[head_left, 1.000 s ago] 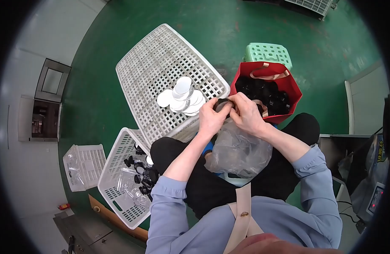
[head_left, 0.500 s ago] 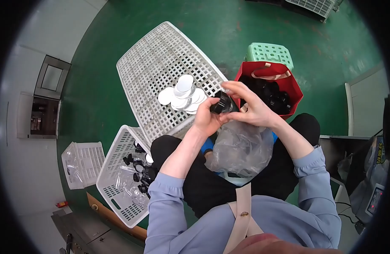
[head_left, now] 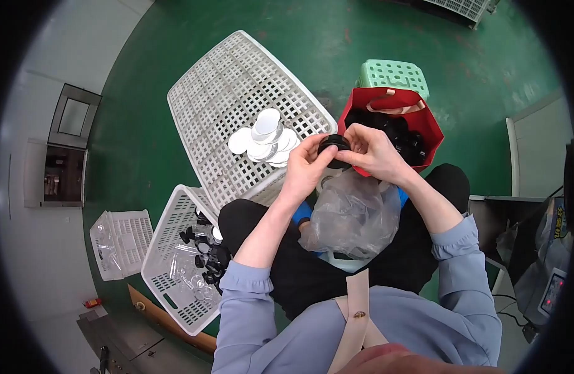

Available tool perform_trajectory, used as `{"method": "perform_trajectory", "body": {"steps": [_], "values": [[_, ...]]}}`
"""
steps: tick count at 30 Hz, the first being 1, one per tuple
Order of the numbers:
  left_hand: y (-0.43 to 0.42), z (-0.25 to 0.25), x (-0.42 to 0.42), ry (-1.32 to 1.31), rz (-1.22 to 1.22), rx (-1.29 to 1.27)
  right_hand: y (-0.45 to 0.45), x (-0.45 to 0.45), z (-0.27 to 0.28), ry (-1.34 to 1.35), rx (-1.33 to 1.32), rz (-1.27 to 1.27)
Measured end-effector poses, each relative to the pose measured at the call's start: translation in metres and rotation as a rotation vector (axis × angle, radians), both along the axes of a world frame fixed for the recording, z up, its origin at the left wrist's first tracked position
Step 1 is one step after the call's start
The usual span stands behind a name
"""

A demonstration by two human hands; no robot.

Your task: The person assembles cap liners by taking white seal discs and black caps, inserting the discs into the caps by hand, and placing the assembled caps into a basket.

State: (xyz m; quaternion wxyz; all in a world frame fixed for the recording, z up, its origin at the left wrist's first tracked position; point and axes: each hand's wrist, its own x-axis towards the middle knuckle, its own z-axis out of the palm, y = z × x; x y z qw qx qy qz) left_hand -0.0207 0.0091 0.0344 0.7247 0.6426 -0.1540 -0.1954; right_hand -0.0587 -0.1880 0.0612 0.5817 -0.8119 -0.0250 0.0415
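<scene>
A round black cap (head_left: 334,149) is held between my two hands, above a clear plastic bag (head_left: 349,218) on my lap. My left hand (head_left: 307,167) grips its left side with thumb and fingers. On its right side, the thumb and fingers of my right hand (head_left: 371,153) press against it. White discs (head_left: 265,138) lie in a loose pile on an upturned white crate (head_left: 227,93), left of my hands. Behind my right hand stands a red bag (head_left: 433,134) with many black pieces (head_left: 396,131) inside.
A white basket (head_left: 165,249) at the lower left holds black caps and clear plastic pieces. Farther left is a smaller white basket (head_left: 134,240). A light green stool (head_left: 393,75) stands behind the red bag. A machine with a red display (head_left: 553,292) is at the right.
Since the last earlier frame, the fingers of my right hand have come down from their raised spread onto the black cap. The cap has turned between my hands.
</scene>
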Motion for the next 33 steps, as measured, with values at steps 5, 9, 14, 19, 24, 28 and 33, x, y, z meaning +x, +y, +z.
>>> {"method": "perform_trajectory", "body": {"steps": [5,9,14,19,24,28,33], "values": [[0.003,-0.002,0.001,0.075,-0.004,-0.045,0.000,-0.002,0.000,0.229,0.420,0.000],[0.001,-0.011,-0.005,-0.007,0.013,0.065,0.003,-0.005,-0.011,0.131,0.188,0.041],[0.002,-0.011,-0.006,-0.066,0.025,0.094,0.009,-0.007,-0.013,0.052,0.071,0.023],[0.001,-0.002,-0.007,-0.013,0.064,-0.001,0.010,-0.003,-0.010,0.106,0.192,0.039],[0.006,-0.005,-0.003,-0.256,0.062,0.105,0.004,-0.006,-0.010,0.008,0.126,0.104],[0.008,0.010,-0.005,-0.560,0.059,0.233,0.004,-0.010,-0.007,-0.025,0.113,0.094],[0.022,0.034,-0.011,-0.594,0.049,0.303,0.007,-0.011,-0.006,-0.134,0.189,0.190]]}}
